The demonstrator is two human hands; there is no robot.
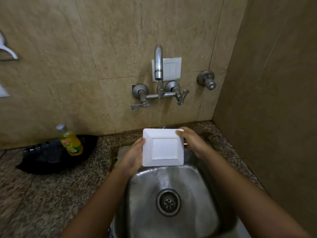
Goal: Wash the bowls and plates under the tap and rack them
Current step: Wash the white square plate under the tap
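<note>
Both hands pinch a square white plate (163, 147) by opposite sides. The left hand (132, 155) takes the left edge with its thumb over the rim, and the right hand (192, 143) takes the far right corner the same way. The other fingers are curled out of sight behind the plate.

Below the grip and toward the person lies the steel sink (187, 179), its drain (168, 202) uncovered and the basin open. Beyond the grip, the back wall carries the tap (158, 62), and its water stream (159, 114) falls to the plate's far edge. To the right of the right hand, the side wall (265, 100) stands near. To the left of the left hand, the speckled counter (34, 194) holds a black dish (42, 160) with a yellow soap bottle (71, 141) standing in it, well apart from the plate.

Being square, the plate has no long axis. Its edges run parallel to the back wall and one broad face is turned up at the camera. I cannot tell how far it tilts.
</note>
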